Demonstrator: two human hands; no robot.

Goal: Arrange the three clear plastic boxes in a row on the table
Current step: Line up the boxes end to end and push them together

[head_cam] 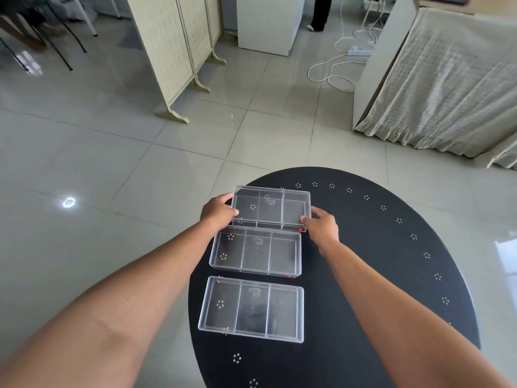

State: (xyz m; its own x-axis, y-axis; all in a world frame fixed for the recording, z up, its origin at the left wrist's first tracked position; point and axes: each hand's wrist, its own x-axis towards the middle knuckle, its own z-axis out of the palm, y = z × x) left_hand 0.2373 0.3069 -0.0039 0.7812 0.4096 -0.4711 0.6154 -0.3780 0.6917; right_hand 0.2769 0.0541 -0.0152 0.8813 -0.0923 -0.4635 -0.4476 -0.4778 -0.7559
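Observation:
Three clear plastic boxes with inner dividers lie one behind another on the round black table (391, 275). The far box (270, 207) is held at both short ends: my left hand (216, 212) grips its left end, my right hand (321, 224) its right near corner. Its near edge sits right against the middle box (256, 254). I cannot tell whether the far box rests flat or is slightly lifted. The near box (251, 309) lies apart from the middle one with a narrow gap.
The table's left edge runs just beside the boxes; its right half is bare black cloth with white dot patterns. On the tiled floor beyond stand a folding screen (179, 51), a white cabinet (268, 23), a cloth-covered table (447, 88) and loose white cables (341, 65).

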